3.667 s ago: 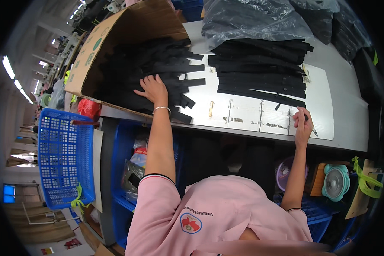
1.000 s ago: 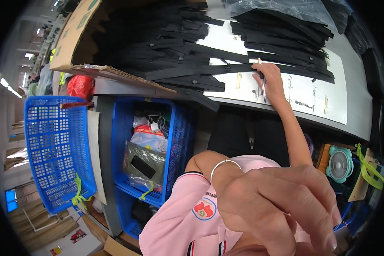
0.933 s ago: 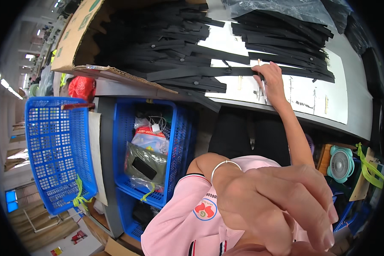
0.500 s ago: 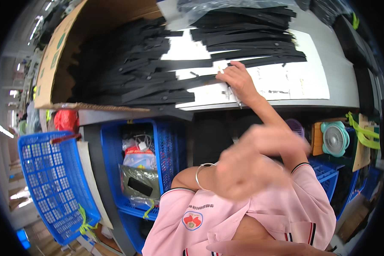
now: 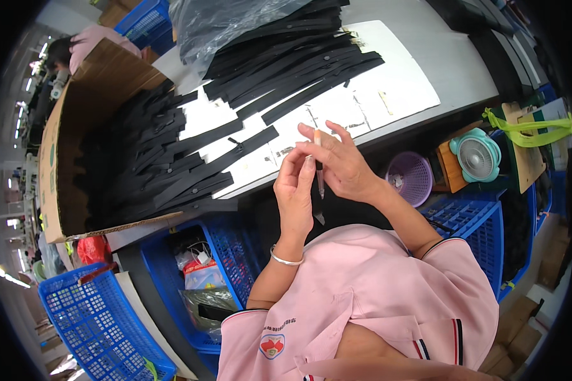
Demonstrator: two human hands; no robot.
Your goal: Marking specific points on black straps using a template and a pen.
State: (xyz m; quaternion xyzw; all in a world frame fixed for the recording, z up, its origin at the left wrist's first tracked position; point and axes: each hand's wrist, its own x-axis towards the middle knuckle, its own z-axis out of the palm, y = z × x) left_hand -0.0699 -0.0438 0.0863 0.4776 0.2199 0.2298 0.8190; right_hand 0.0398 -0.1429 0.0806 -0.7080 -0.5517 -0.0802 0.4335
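My right hand (image 5: 348, 173) holds a slim pen-like tool (image 5: 320, 181) with a dark middle and a pale pointed lower end. Its thumb and fingers close around the shaft. Beside it, my left hand (image 5: 292, 198) has its fingers pinched together against the tool; what lies between them is hidden. Both hands are in front of my chest, by the table's near edge. Beyond them, black fabric strips (image 5: 286, 76), some with small round buttons, lie on a white board (image 5: 403, 82). More black strips (image 5: 133, 165) fill the open cardboard box (image 5: 52, 184) on the left.
Clear plastic (image 5: 216, 32) covers part of the far strips. Blue baskets (image 5: 102, 324) stand at lower left, another blue basket (image 5: 470, 222) at right. A purple basket (image 5: 410, 178) and a teal fan (image 5: 475, 155) are right of my hands. A person (image 5: 102, 44) is at the far left.
My right hand has drawn back from the strips on the board toward my body. My left hand, blurred before, has come forward to meet it. The view has turned and shifted.
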